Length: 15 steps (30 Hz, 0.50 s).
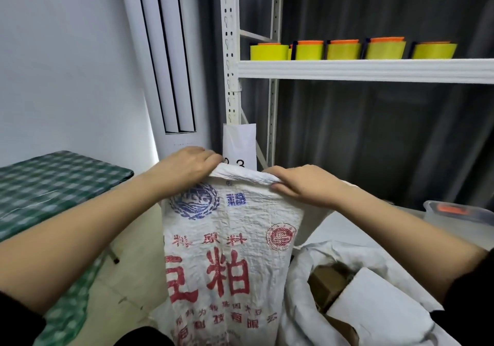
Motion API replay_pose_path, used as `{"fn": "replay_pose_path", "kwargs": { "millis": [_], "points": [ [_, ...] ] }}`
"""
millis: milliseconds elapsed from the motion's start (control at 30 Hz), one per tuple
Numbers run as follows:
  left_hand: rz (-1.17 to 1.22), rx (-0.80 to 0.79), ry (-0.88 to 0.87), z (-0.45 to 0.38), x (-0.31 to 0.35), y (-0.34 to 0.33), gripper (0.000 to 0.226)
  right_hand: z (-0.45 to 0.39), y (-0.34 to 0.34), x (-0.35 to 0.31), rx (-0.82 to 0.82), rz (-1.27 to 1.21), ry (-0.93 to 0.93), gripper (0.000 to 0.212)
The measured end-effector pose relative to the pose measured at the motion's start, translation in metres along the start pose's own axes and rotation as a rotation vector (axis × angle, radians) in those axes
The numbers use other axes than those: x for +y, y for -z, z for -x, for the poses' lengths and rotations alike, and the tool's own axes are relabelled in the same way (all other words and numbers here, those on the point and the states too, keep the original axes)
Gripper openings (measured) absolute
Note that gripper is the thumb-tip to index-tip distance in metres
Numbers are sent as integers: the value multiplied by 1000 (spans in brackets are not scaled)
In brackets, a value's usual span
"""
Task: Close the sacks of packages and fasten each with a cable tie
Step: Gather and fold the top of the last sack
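Printed woven sack [227, 252] stood upright btwn the person's forearms, just left of a 2nd sack [302, 292] that gaped open w/ cardboard boxes [326, 284] showing inside. Left hand [187, 165] and right hand [299, 185] both had fingers curled over the printed sack's top hem, gripping it at each corner, mouth pulled flat. No cable tie in view. Risks, prob: woven fabric slipping from one grip so the mouth sagged open; bunching neck too loosely so tie wouldn't bite; open sack alongside tipping if bumped

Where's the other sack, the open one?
The open sack sits low on the right, beside the printed sack both hands grip, with boxes showing inside.
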<state>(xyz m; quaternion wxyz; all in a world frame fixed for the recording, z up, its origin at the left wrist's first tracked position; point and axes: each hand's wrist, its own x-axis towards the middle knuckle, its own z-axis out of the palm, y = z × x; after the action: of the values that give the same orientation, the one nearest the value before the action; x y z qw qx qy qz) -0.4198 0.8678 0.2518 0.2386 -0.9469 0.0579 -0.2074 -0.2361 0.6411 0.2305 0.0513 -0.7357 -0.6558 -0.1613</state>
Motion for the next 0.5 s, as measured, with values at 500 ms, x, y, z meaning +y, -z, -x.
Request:
{"fn": "replay_pose_path", "kwargs": {
  "millis": [500],
  "points": [
    [425,62,238,-10,29,0,5,7,-16,26,238,177,38,48]
  ]
}}
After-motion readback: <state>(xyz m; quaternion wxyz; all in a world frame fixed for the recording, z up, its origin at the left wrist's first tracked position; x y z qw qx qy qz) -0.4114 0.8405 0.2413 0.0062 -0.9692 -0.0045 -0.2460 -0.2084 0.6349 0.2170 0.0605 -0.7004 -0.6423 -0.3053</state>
